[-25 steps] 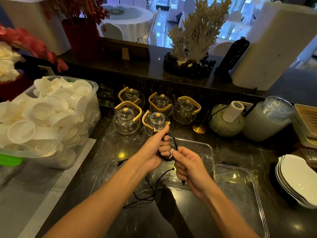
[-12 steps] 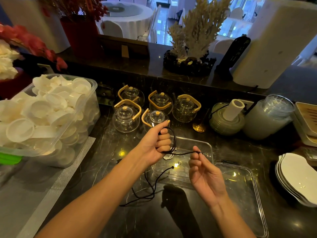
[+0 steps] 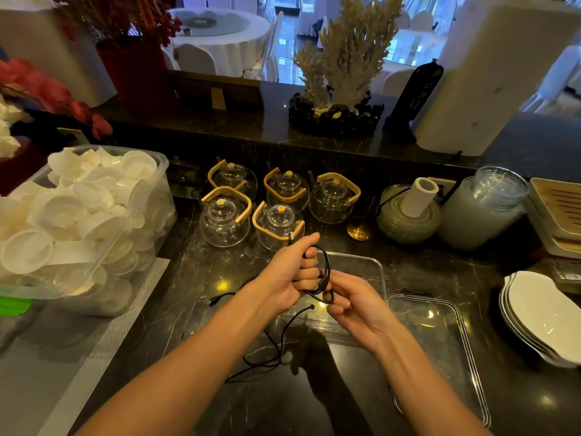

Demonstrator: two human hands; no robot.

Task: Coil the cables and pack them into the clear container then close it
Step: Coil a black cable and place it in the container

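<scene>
My left hand (image 3: 294,272) grips a coil of thin black cable (image 3: 325,272), the loops wound around its curled fingers. My right hand (image 3: 352,302) pinches the same cable just below the coil, touching the left hand. The loose rest of the cable (image 3: 267,354) hangs down and trails over the dark counter, with one plug end (image 3: 213,301) lying to the left. Under both hands sits the clear container (image 3: 374,269), open and partly hidden by them. Its clear lid (image 3: 446,347) lies flat on the counter to the right.
Several glass teapots (image 3: 278,220) with wooden handles stand just behind the hands. A big clear tub of white cups (image 3: 72,221) fills the left. Jars (image 3: 481,206) and stacked white plates (image 3: 540,316) are at the right. A raised ledge with a coral ornament (image 3: 342,67) runs behind.
My right hand drew a stretch of cable out to the right, then came back to the left hand, laying another loop on the coil. Less cable lies loose on the counter.
</scene>
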